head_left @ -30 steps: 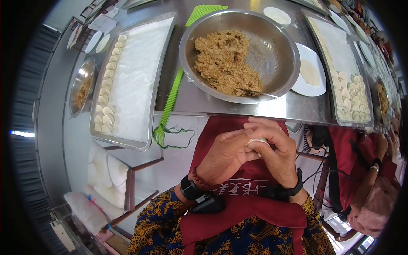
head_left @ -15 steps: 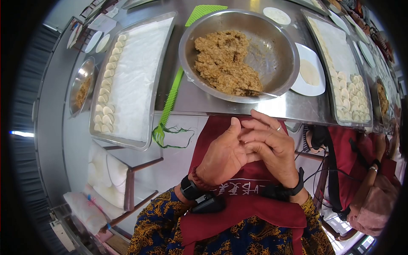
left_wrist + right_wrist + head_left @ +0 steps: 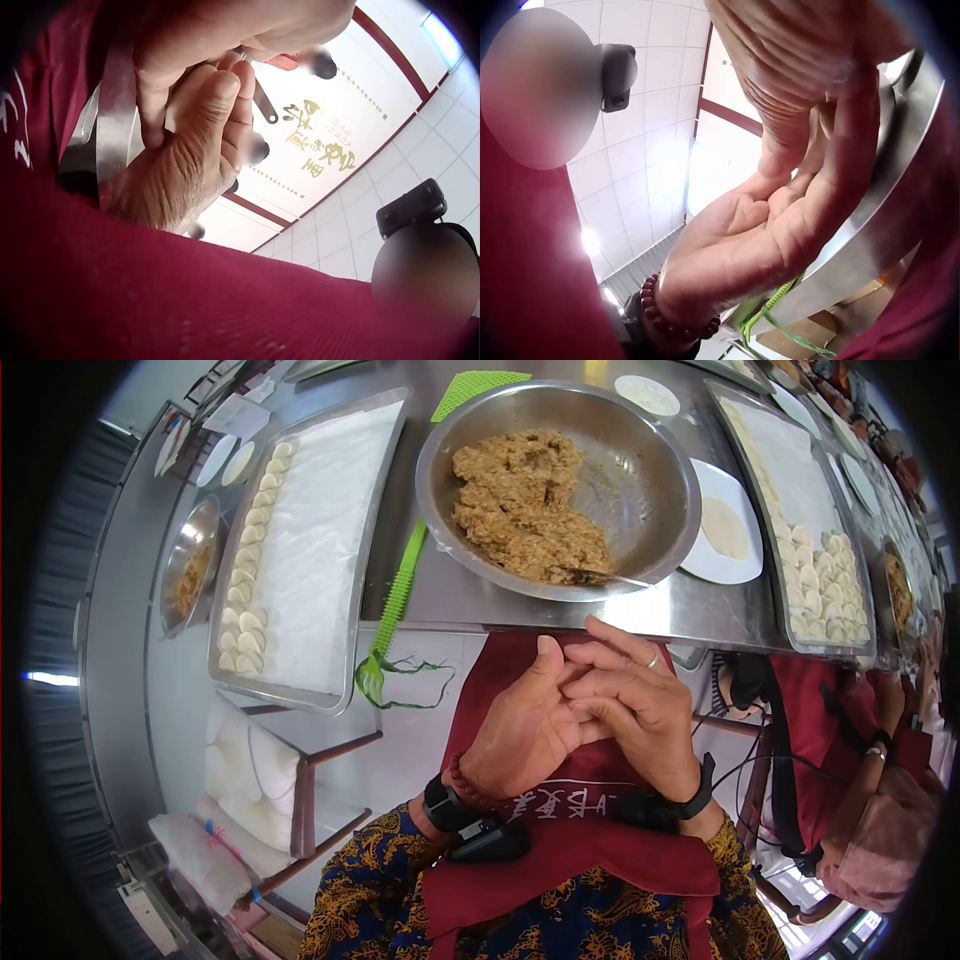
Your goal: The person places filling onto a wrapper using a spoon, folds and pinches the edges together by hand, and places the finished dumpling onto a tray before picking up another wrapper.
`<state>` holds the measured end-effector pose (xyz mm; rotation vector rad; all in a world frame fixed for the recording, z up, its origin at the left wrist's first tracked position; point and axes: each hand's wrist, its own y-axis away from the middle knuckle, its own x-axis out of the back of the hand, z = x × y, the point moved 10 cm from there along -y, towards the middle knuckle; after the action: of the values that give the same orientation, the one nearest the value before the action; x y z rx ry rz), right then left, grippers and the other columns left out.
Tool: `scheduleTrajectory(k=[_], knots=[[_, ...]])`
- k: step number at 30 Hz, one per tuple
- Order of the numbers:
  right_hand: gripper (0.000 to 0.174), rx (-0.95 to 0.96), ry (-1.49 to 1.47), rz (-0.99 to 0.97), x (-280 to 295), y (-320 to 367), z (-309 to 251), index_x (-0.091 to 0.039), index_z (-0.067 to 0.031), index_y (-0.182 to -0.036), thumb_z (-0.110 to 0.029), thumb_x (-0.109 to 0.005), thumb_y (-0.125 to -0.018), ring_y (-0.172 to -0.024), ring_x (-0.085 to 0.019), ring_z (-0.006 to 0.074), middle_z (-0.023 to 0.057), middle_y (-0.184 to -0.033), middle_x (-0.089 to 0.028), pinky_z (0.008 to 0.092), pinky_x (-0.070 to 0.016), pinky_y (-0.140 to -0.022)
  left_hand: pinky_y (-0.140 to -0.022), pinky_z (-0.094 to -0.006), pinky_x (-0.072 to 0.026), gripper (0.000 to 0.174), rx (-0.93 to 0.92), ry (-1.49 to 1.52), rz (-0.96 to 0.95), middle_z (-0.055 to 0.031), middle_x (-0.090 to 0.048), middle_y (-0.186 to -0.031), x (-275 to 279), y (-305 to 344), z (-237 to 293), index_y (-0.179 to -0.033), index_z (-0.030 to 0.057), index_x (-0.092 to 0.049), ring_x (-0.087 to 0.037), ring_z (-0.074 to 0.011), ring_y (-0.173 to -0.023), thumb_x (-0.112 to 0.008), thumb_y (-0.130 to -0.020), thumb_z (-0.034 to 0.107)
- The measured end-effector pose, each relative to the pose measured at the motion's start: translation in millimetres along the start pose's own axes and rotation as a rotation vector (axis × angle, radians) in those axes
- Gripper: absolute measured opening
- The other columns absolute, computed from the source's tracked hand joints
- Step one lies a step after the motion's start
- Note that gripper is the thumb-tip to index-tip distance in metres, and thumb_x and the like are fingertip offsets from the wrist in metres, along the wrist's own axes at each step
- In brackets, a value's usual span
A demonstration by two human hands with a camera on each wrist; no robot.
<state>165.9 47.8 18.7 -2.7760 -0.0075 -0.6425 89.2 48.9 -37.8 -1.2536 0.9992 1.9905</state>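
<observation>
In the head view my left hand [image 3: 519,718] has its palm turned up and thumb raised, close in front of the apron. My right hand [image 3: 640,718], with a ring, lies over the left fingertips, its fingers bent and bunched against them. In the left wrist view the left hand [image 3: 240,26] is above and the right hand [image 3: 176,169] below, the two meeting. From the right wrist, the left fingers [image 3: 817,199] curl under the right hand [image 3: 787,52]. I cannot tell whether a dumpling sits between the hands; overlapping fingers hide that spot.
A steel bowl [image 3: 648,480] of filling stands on the table edge, a spoon handle [image 3: 630,579] in it. Left is a lined tray [image 3: 322,525] with dumplings [image 3: 250,560]; right, another tray [image 3: 800,470]. A white plate [image 3: 742,562] bears a wrapper [image 3: 725,528]. A green tool [image 3: 400,585] overhangs the edge.
A white dumpling edge showed between my hands a second ago; it is out of sight now. The left thumb has lifted, and the right fingers have closed over the left fingertips.
</observation>
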Motion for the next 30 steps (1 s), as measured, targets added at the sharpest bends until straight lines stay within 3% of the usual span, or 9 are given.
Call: scheduleTrajectory(k=[8, 14, 17, 20, 22, 25, 28, 30], knots=[[0.018, -0.002, 0.046, 0.017, 2, -2, -4, -0.072, -0.0071, -0.095, 0.003, -0.069, -0.080, -0.127, -0.057, 0.0321, 0.0100, -0.117, -0.070, 0.0396, -0.0444, -0.098, -0.110, -0.0461, -0.0418, 0.061, -0.005, -0.032, 0.038, -0.0153, -0.050, -0.137, 1, 1, 0, -0.140, 0.0013, -0.040, -0.052, -0.0244, -0.127, -0.024, -0.108, 0.050], [0.021, -0.049, -0.118, 0.078, 7, 3, 8, -0.073, -0.0078, -0.097, 0.003, -0.070, -0.079, -0.127, -0.057, 0.0310, 0.0091, -0.117, -0.071, 0.0386, -0.0453, -0.096, -0.111, -0.0468, -0.0403, 0.066, -0.026, -0.029, 0.031, -0.0155, -0.048, -0.140, -6, 0, 2, -0.143, -0.0017, -0.035, -0.050, -0.0243, -0.129, -0.024, -0.107, 0.053], [0.018, -0.009, 0.032, 0.059, 7, 1, 1, -0.073, -0.0067, -0.096, 0.001, -0.070, -0.080, -0.127, -0.056, 0.0321, 0.0099, -0.115, -0.071, 0.0392, -0.0449, -0.097, -0.111, -0.0467, -0.0401, 0.067, -0.002, -0.016, 0.030, -0.0156, -0.047, -0.140, -3, 0, 0, -0.143, -0.0017, -0.035, -0.050, -0.0240, -0.129, -0.024, -0.107, 0.053], [0.020, 0.028, 0.087, 0.021, 4, -2, -6, -0.073, -0.0052, -0.100, -0.007, -0.075, -0.080, -0.124, -0.060, 0.0276, 0.0141, -0.116, -0.071, 0.0396, -0.0438, -0.103, -0.111, -0.0465, -0.0398, 0.068, -0.029, -0.040, 0.058, -0.0158, -0.047, -0.140, -2, 0, 2, -0.142, -0.0026, -0.035, -0.050, -0.0240, -0.129, -0.024, -0.106, 0.054], [0.018, -0.095, -0.007, 0.021, 5, -4, -2, -0.072, -0.0047, -0.100, -0.005, -0.074, -0.082, -0.125, -0.059, 0.0281, 0.0152, -0.118, -0.070, 0.0393, -0.0430, -0.103, -0.112, -0.0467, -0.0395, 0.069, -0.031, -0.062, 0.022, -0.0158, -0.047, -0.140, 2, 1, 3, -0.142, -0.0029, -0.035, -0.050, -0.0242, -0.129, -0.024, -0.106, 0.054], [0.014, -0.110, -0.100, 0.081, 9, -1, 4, -0.072, -0.0057, -0.096, -0.001, -0.069, -0.083, -0.128, -0.056, 0.0333, 0.0116, -0.113, -0.071, 0.0408, -0.0437, -0.099, -0.113, -0.0472, -0.0385, 0.070, -0.052, -0.067, 0.014, -0.0160, -0.047, -0.140, 2, 2, 3, -0.142, -0.0040, -0.035, -0.050, -0.0248, -0.129, -0.025, -0.106, 0.055], [0.013, -0.098, -0.242, 0.125, 8, 5, 15, -0.073, -0.0053, -0.097, 0.000, -0.068, -0.085, -0.128, -0.057, 0.0325, 0.0117, -0.110, -0.073, 0.0408, -0.0435, -0.100, -0.114, -0.0479, -0.0367, 0.072, -0.065, -0.054, 0.041, -0.0166, -0.047, -0.139, -1, 1, 5, -0.142, -0.0055, -0.035, -0.048, -0.0257, -0.131, -0.025, -0.105, 0.056], [0.014, -0.074, -0.178, 0.113, 11, 4, 11, -0.073, -0.0047, -0.097, 0.000, -0.068, -0.085, -0.128, -0.056, 0.0327, 0.0119, -0.109, -0.073, 0.0407, -0.0429, -0.101, -0.115, -0.0483, -0.0356, 0.073, -0.055, -0.054, 0.041, -0.0171, -0.047, -0.139, -2, 1, 4, -0.141, -0.0064, -0.034, -0.047, -0.0262, -0.132, -0.026, -0.105, 0.056]])
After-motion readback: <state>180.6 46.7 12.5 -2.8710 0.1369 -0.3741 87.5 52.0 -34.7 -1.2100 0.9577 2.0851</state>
